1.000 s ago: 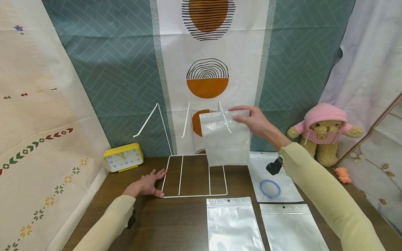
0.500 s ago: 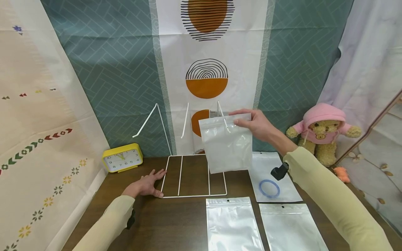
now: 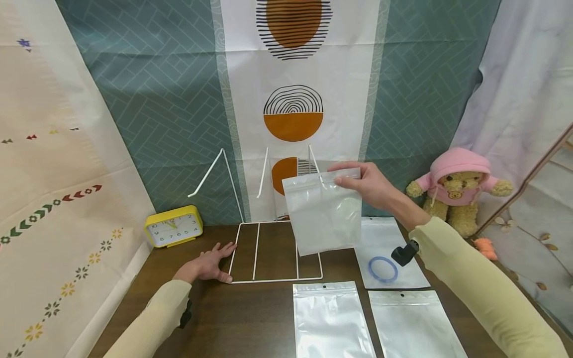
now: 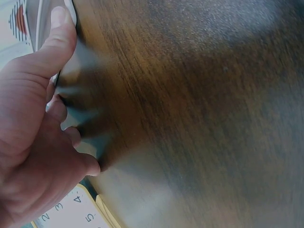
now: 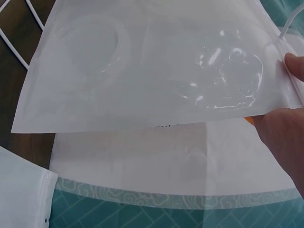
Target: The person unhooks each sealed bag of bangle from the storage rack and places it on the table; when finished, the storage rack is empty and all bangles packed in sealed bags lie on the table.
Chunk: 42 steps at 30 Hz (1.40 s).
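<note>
My right hand [image 3: 364, 184] pinches the upper right corner of a whitish zip bag [image 3: 324, 219], thumb in front and fingers behind. The bag hangs tilted at the right prong of a white wire display rack [image 3: 275, 282]; the prong's tip shows over the bag's upper edge. A faint ring shape shows through the bag [image 5: 142, 76] in the right wrist view. My left hand [image 3: 208, 263] lies with spread fingers at the left side of the rack's base, thumb on its front corner. In the left wrist view, the thumb of the left hand [image 4: 33, 128] touches the white wire.
Two silvery zip bags lie in front, a middle one [image 3: 331, 318] and a right one [image 3: 414, 323]. Behind them, a blue ring [image 3: 382, 269] shows on another bag [image 3: 389, 238]. A yellow clock [image 3: 173, 226], a teddy bear [image 3: 461, 194] and orange yarn [image 3: 485, 247] stand around the rack.
My right hand has moved down and slightly right, drawing the bag lower and nearer; less of the prong's tip shows before it. The left hand stays put.
</note>
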### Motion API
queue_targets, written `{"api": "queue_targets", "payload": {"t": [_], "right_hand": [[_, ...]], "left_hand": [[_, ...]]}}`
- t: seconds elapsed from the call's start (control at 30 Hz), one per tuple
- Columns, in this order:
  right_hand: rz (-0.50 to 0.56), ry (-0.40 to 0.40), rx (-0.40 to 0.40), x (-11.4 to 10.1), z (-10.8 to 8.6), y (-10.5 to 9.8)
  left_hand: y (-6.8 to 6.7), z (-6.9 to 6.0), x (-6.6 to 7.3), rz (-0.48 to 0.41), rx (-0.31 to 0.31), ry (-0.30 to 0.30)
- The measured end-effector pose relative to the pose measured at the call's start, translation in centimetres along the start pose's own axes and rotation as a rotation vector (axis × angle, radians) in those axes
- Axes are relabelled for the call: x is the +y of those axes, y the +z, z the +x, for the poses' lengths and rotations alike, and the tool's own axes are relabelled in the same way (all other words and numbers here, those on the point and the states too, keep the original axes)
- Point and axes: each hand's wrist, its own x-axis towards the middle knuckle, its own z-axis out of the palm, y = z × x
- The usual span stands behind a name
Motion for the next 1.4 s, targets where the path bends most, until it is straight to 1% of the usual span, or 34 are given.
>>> {"api": "queue_targets", "payload": {"t": [0.23,0.43,0.7,0.9,1.03,1.23,1.4], "right_hand": [[0.02,-0.006,-0.012,-0.3,-0.7,0.3],[0.042,-0.012,-0.018,-0.4,-1.2,0.4],[0.011,-0.012,-0.004,-0.7,-2.0,0.7],[0.038,-0.017,-0.015,-0.7,-2.5,0.8],[0.055,-0.022,-0.017,-0.9,-2.8,0.9],[0.102,-0.01,-0.04,-1.2,-3.3,1.0],[0.089,-0.007,-0.04,-1.5,-3.6,1.0]], "left_hand": [[-0.1,-0.1,0.2,-0.007,-0.004,-0.006],[0.0,0.1,0.0,-0.001,-0.003,-0.004],[-0.1,0.1,-0.2,-0.003,-0.003,-0.009],[-0.2,0.0,0.0,-0.003,-0.004,-0.001],[-0.3,-0.1,0.2,-0.008,-0.01,-0.008],[-0.3,-0.3,0.5,-0.016,-0.007,0.0],[-0.3,-0.4,0.5,-0.021,-0.003,0.003]]}}
